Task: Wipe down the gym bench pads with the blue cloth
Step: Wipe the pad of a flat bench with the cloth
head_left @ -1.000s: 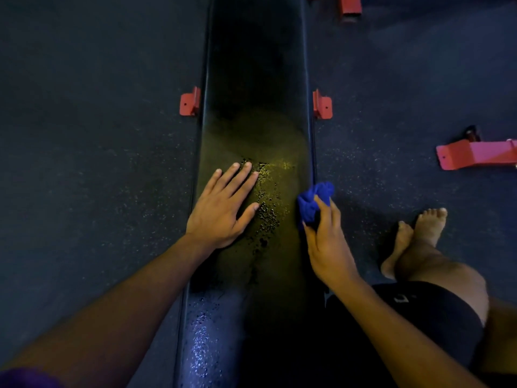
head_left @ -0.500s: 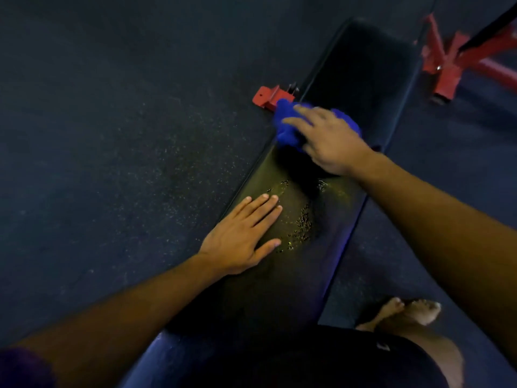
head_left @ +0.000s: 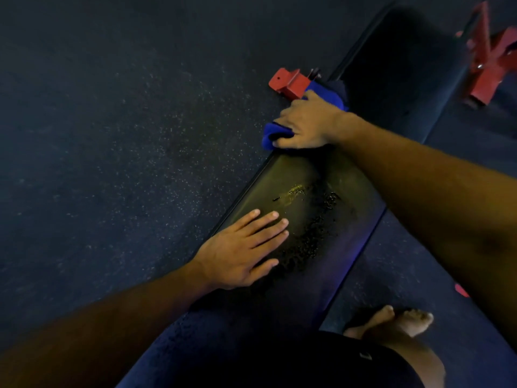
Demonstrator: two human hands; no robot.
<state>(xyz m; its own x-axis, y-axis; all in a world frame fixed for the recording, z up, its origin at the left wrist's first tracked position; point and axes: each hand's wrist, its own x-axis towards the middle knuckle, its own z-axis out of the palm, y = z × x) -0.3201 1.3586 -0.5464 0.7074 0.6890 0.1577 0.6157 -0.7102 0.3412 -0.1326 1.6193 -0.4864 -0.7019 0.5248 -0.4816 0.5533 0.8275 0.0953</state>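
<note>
Wiping is the step in hand: the right hand grips the blue cloth, bunched under its curled fingers, and presses it on the left edge of the black bench pad, at the far part of the lit area. One end of the cloth shows below the fingers and another end shows behind the hand, just beside a red metal bracket of the frame. The left hand holds nothing; it lies flat on the pad nearer to the person, with straight fingers a little spread, and I judge that it serves as a support for the body. Between the two hands the pad carries a band of small droplets, with a shiny wet spot near its far end, so this part is, I think, not yet wiped. The far part of the pad is dark and I cannot tell if it is wet or dry. More red frame stands at the upper right, and a bare foot rests on the speckled floor on the right side of the bench. The next move calls, in my judgement, for drawing the cloth across the pad and over the droplets, with firm pressure and with the cloth kept flat enough to take up the liquid; the left hand will need to lift or shift when the cloth reaches its place.
</note>
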